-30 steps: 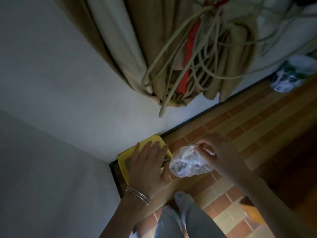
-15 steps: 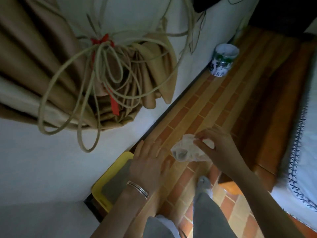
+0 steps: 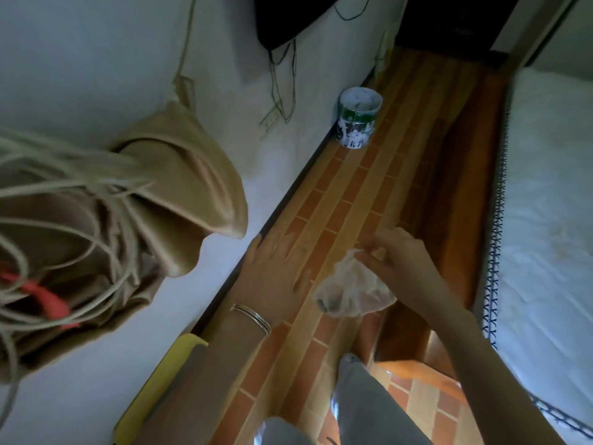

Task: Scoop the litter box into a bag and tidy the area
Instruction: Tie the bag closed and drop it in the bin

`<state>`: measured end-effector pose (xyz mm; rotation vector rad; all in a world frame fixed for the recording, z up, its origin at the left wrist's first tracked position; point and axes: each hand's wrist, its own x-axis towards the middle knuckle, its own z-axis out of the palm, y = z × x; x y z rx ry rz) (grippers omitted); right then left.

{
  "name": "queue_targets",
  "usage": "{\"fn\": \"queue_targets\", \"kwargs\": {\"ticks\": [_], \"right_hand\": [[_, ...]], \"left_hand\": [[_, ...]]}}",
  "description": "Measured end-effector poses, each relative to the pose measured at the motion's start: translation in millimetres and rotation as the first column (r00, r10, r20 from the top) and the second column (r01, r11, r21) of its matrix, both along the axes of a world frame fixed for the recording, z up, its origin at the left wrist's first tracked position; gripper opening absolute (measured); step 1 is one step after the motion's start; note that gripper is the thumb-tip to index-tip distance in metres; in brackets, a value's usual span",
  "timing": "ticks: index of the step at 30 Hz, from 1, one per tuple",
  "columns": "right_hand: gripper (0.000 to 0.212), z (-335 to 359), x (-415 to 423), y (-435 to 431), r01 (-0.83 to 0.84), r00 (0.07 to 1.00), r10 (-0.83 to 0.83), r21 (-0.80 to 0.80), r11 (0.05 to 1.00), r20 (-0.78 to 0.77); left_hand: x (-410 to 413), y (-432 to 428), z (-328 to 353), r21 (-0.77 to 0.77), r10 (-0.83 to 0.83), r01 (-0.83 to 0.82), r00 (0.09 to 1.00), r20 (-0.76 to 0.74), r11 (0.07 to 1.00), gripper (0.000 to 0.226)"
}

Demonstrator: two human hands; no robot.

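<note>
Bag (image 3: 350,293) sags lower-left from pinch | right grip (image 3: 402,261) pinching it | left grip (image 3: 272,281) flat, empty

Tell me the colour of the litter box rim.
The litter box rim is yellow; head view.

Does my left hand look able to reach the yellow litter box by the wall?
Probably yes. The left hand is open and holds nothing, and the yellow litter box lies against the wall right under that forearm, with nothing between them. The right hand alone pinches the plastic bag.
</note>
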<state>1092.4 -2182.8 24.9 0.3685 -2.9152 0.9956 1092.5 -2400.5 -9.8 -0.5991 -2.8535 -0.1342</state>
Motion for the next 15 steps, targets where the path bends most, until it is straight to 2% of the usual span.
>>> {"fn": "queue_targets", "kwargs": {"ticks": [4, 7, 15], "right_hand": [[0.003, 11.2, -57.6, 47.3, 0.030, 1.000, -0.030, 0.006, 1.000, -0.004], [0.008, 19.4, -98.6, 79.8, 0.058, 0.998, -0.059, -0.014, 0.998, -0.032], [0.003, 31.5, -194.4, 144.2, 0.126, 0.991, -0.127, -0.031, 0.992, -0.050]], "left_hand": [[-64.6, 50.6, 11.4, 0.065, -0.001, 0.005, 0.998, -0.065, 0.998, 0.044], [-111.6, 80.7, 14.7, 0.091, 0.015, -0.005, 0.994, -0.104, 0.996, 0.043], [-221.1, 133.3, 23.9, 0.065, -0.002, 0.007, 0.997, -0.076, 0.998, 0.044]]}}
